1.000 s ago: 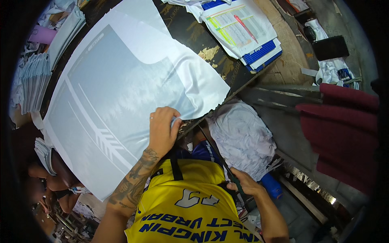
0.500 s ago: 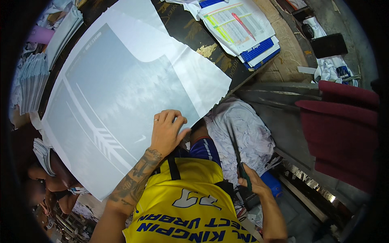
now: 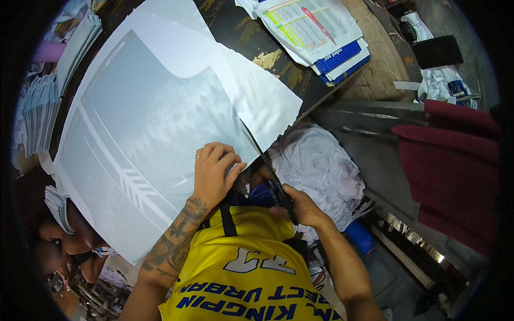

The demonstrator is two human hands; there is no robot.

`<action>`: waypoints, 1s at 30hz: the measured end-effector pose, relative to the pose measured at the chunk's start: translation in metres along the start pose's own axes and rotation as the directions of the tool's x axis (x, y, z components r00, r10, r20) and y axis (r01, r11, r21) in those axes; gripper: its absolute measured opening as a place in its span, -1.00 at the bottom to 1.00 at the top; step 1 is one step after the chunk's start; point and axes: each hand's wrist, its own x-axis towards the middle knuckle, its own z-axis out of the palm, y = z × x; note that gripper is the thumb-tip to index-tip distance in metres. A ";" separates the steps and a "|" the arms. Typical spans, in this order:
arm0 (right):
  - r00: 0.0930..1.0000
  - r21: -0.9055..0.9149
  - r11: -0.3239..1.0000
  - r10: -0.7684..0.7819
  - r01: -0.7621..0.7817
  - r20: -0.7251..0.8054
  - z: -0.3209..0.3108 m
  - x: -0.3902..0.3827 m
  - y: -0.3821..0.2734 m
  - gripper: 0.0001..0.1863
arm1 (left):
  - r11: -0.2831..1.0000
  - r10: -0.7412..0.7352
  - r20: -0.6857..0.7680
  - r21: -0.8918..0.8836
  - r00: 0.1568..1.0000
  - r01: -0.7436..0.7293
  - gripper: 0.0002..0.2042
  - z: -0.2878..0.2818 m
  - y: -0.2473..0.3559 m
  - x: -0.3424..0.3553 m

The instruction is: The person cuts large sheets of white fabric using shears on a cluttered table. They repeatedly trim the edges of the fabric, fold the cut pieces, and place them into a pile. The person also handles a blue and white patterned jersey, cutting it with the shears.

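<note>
A white sheet of fabric or paper [image 3: 128, 91], printed pale grey-blue with arrow stripes, covers much of the dark table [image 3: 230, 21]. My left hand [image 3: 214, 168] has its fingers curled on the sheet's lower right edge, gripping it near the table edge. My right hand [image 3: 297, 206] is closed round the handle of long dark scissors [image 3: 267, 163], whose blades reach up across the sheet along the right border of the print.
Papers with a red pen [image 3: 305, 35] lie at the top. Stacked pieces [image 3: 40, 112] line the left. A white cloth heap [image 3: 321, 171] sits below the table edge; maroon cloth [image 3: 450, 171] hangs at right. Another person [image 3: 69, 241] crouches at lower left.
My right hand has brought the scissors up and left onto the sheet. My left hand has shifted slightly along the edge, and the sheet's right part lies flatter than a second ago.
</note>
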 end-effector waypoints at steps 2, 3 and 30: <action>0.993 0.044 0.992 0.117 -0.118 0.025 -0.004 -0.002 -0.008 -0.45 | 1.000 0.006 -0.009 -0.006 1.000 -0.006 -0.88 -0.001 0.001 0.000; 0.982 0.044 0.982 0.184 -0.186 0.049 -0.005 -0.004 -0.013 -0.45 | 1.000 0.005 -0.014 -0.010 1.000 -0.005 -0.88 -0.002 0.002 0.000; 0.966 0.014 0.966 0.256 -0.257 0.040 -0.038 0.108 -0.132 -0.29 | 0.983 -0.134 0.042 -0.118 0.990 0.139 -0.86 0.001 -0.005 -0.011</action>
